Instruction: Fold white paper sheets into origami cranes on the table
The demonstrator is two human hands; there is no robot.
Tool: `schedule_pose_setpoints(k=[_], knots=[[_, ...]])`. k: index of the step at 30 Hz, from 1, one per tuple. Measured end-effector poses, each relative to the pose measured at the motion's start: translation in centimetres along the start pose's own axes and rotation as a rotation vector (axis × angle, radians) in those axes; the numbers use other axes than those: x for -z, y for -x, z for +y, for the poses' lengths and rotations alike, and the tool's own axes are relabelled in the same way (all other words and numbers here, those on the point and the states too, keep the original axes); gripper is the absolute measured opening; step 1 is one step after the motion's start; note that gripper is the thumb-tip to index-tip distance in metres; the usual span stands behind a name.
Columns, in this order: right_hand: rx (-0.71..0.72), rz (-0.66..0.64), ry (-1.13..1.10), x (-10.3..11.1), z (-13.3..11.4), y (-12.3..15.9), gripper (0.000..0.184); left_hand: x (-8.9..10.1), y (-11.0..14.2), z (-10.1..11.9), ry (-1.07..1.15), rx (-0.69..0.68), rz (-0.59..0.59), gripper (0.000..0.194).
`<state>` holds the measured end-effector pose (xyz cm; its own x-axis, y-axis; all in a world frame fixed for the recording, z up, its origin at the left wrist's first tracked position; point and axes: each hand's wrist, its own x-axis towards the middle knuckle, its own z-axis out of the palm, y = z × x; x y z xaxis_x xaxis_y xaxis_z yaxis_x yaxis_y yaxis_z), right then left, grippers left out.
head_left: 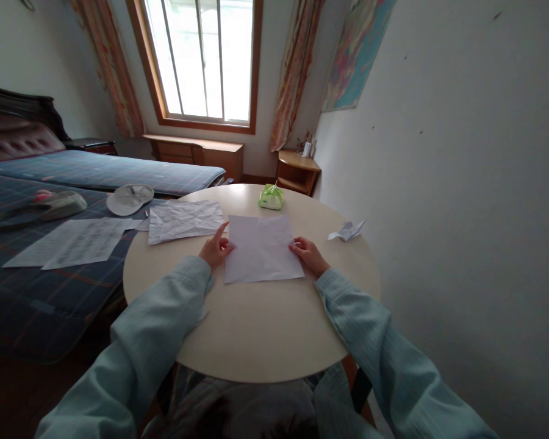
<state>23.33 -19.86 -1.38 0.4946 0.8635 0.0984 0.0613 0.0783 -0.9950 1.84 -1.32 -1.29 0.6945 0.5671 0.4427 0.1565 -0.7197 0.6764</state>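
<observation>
A white sheet of paper [263,253] with a faint crease down its middle is spread between my two hands over the round table [265,329]. My left hand [216,247] pinches its left edge, thumb and fingers closed on the paper while the index finger points up along the side. On the opposite edge, my right hand [309,254] grips the sheet between thumb and fingers. To the left of my left hand lies a crumpled, creased white sheet [185,221]. A folded white paper piece [346,231] rests near the table's right edge.
A green tissue pack [271,197] stands at the table's far side. On the bed [86,308] at left lie printed sheets [80,242], a white cap [130,200] and a bag-like item [50,206]. A bare wall [462,213] rises close on the right.
</observation>
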Motion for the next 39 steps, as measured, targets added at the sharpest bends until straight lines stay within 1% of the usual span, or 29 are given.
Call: schedule_pose_setpoints(k=[2,3,5,6,7,10,14,19,25,32,35,39], knots=[[-0.010,-0.028,-0.027,0.0,0.1,0.0,0.028,-0.1,-0.3,-0.6,-0.041,-0.014,0.023,0.059],[-0.013,-0.040,-0.041,0.0,0.1,-0.1,0.028,-0.1,-0.4,-0.9,-0.058,-0.026,0.019,0.049],[-0.006,-0.051,-0.052,0.0,0.0,0.0,0.026,-0.1,-0.6,-1.4,-0.087,-0.059,-0.013,0.026],[0.000,-0.052,-0.047,0.0,0.0,0.0,0.025,-0.1,-0.7,-1.5,-0.097,-0.073,-0.026,0.019],[0.006,-0.048,-0.037,-0.1,-0.1,0.0,0.023,-0.1,-0.7,-1.5,-0.103,-0.087,-0.036,0.016],[0.016,-0.033,-0.003,-0.1,-0.2,0.0,0.020,0.0,-0.7,-1.4,-0.088,-0.114,-0.025,0.017],[0.042,-0.013,0.027,0.0,0.2,-0.3,0.022,0.0,-0.6,-1.1,-0.018,-0.128,-0.010,0.022],[0.110,-0.010,0.156,0.6,0.7,-0.7,0.017,-0.1,-0.5,-1.0,0.038,-0.146,-0.013,0.031],[0.173,-0.034,0.269,0.8,0.6,-0.6,0.013,0.1,-0.4,-0.6,-0.005,-0.129,-0.023,0.031],[0.209,-0.004,0.239,0.7,0.8,-0.7,0.017,0.3,-0.6,-0.7,-0.106,-0.125,-0.020,0.018],[0.194,0.009,0.259,0.8,1.0,-0.7,0.015,0.3,-0.7,-0.8,-0.096,-0.139,-0.016,0.019],[0.188,0.039,0.362,0.9,0.9,-0.6,0.012,0.3,-0.6,-0.5,-0.064,-0.154,-0.004,0.027]])
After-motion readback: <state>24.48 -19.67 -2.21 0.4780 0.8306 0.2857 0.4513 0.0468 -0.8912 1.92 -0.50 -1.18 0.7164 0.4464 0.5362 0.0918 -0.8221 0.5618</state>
